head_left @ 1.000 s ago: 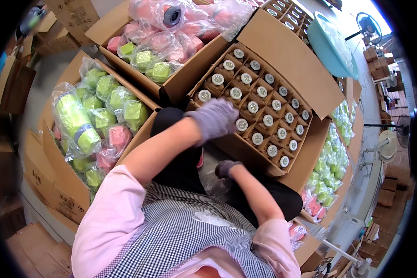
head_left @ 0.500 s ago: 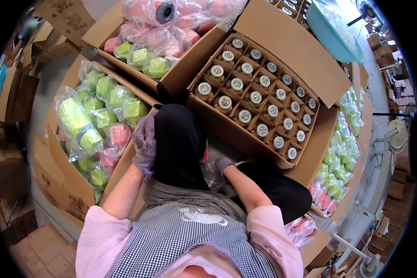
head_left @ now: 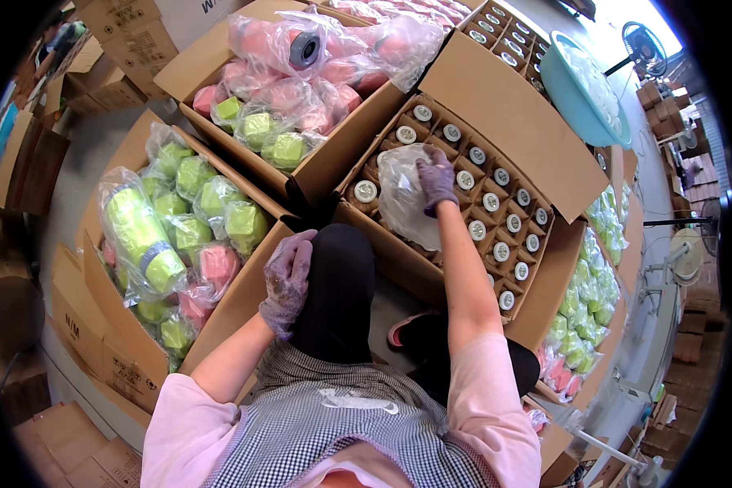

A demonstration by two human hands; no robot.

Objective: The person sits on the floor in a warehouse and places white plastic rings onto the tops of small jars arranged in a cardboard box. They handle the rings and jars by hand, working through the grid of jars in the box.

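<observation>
Over the near-left part of a divided cardboard carton, my gloved right hand grips a clear plastic bag by its right side. The bag looks slack, and it covers several of the carton's compartments. Bottle-like items with round, shiny tops and white rims stand upright in the cells around it. My gloved left hand rests against my left knee, its fingers loosely extended and holding nothing. It is beside the right wall of a box with bagged green and pink items.
Behind stands another open box of bagged pink and green items. A light-blue tub holding clear plastic sits at the far right, near a black fan. More bagged green items fill a box to the right. The carton's flap is raised.
My right hand has moved from between my legs up over the divided carton, bringing the plastic bag with it. My left hand stays by my knee. The view has shifted slightly.
</observation>
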